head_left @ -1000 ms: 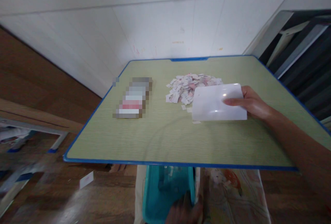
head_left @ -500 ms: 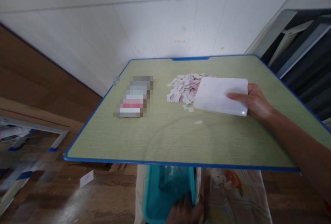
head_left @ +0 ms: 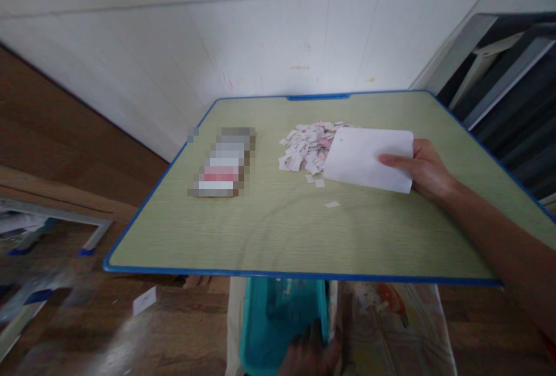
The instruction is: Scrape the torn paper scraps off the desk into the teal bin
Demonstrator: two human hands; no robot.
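Note:
In my right hand (head_left: 428, 167) is a flat white plastic sheet (head_left: 369, 159), pinched at its right end with the thumb on top. The sheet's left edge covers part of a heap of small cut paper pieces (head_left: 306, 147) on the green tabletop. A few loose paper pieces (head_left: 332, 204) lie in front of the heap. Below the table's near edge, my left hand (head_left: 310, 356) grips the right rim of a teal plastic tray (head_left: 256, 329). That hand is dark and partly cut off by the frame. A few small scraps show inside the tray.
The green table (head_left: 174, 237) has a blue edge and stands against a white wall (head_left: 278, 40). A blurred-out rectangular object (head_left: 223, 161) lies at its left. A patterned cloth (head_left: 391, 329) is under the table's front. One paper piece (head_left: 145, 300) lies on the wooden floor.
The whole view has shifted very slightly. Both hands, the white sheet and the teal tray stay in the same places relative to the table.

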